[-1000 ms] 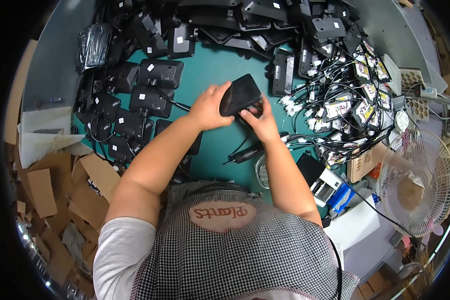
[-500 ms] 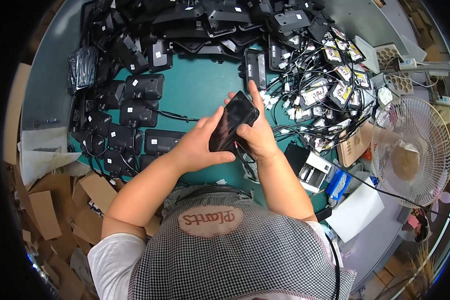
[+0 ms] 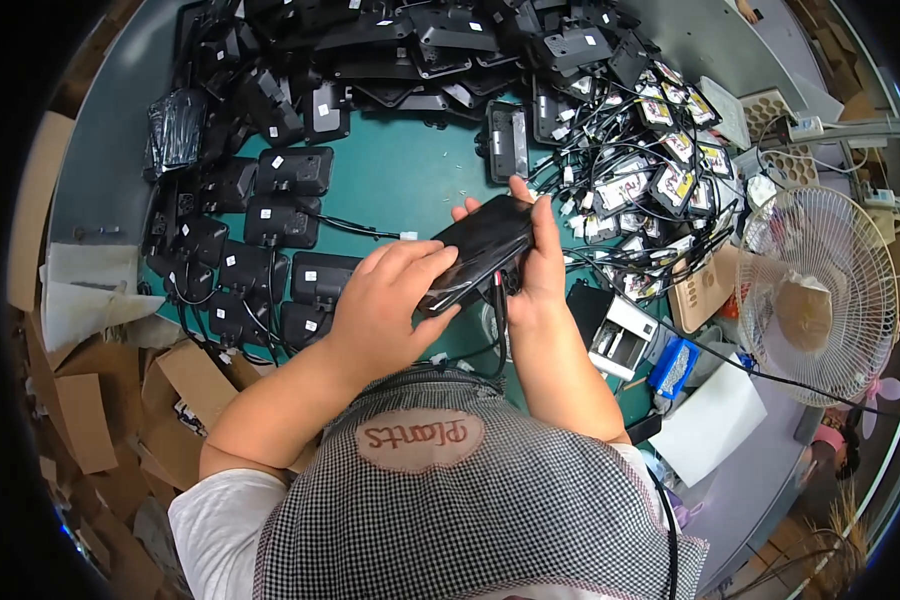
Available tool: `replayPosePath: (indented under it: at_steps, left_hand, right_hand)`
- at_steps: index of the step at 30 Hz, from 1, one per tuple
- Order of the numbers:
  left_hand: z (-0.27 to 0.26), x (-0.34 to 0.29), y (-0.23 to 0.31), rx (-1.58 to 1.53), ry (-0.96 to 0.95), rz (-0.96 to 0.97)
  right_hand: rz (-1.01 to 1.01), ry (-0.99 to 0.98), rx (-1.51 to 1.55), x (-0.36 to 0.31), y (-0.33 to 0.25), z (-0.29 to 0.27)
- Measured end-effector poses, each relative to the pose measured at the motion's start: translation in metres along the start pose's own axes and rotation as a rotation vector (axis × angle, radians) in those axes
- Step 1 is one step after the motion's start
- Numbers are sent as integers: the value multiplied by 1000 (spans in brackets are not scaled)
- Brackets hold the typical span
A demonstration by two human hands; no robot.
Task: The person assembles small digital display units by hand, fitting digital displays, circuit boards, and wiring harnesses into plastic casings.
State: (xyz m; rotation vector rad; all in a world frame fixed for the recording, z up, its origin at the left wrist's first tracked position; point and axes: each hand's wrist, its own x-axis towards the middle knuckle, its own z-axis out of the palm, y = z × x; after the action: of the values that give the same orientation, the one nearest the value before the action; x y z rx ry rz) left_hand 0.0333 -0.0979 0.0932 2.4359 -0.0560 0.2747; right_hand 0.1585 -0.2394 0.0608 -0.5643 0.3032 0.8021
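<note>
Black device [image 3: 487, 243] under left fingers [image 3: 427, 267]

Bright, even light washes the green tabletop [image 3: 400, 160], and I catch a pale sheen on the glossy black device [image 3: 485, 245]. The white sheet [image 3: 710, 422] gleams. Toward the rim, edges bow and the corners go black.

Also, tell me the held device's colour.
The device is glossy black, seen best in the head view.
</note>
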Motion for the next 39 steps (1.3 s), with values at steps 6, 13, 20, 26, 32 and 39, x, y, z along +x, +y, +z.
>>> replayPosePath:
  at_steps: [6, 13, 20, 26, 32, 39]
  left_hand:
    - [8, -9, -15, -293, 278, -235]
    - [13, -28, -32, -613, -189, -564]
    - [28, -41, -24, -440, 19, -360]
    - [36, -51, -6, -544, 84, -332]
    - [60, -50, -22, -909, 145, -642]
    - [46, -62, -114, 106, -29, -450]
  right_hand:
    - [35, 127, -13, -11, 5, 12]
    - [-164, -241, -138, -13, 9, -18]
    - [-280, -204, -586, -33, 12, 5]
    - [-247, -170, -664, -31, 16, 10]
    - [-22, -181, -796, -26, 42, -31]
    - [-35, -41, -872, 20, 18, -56]
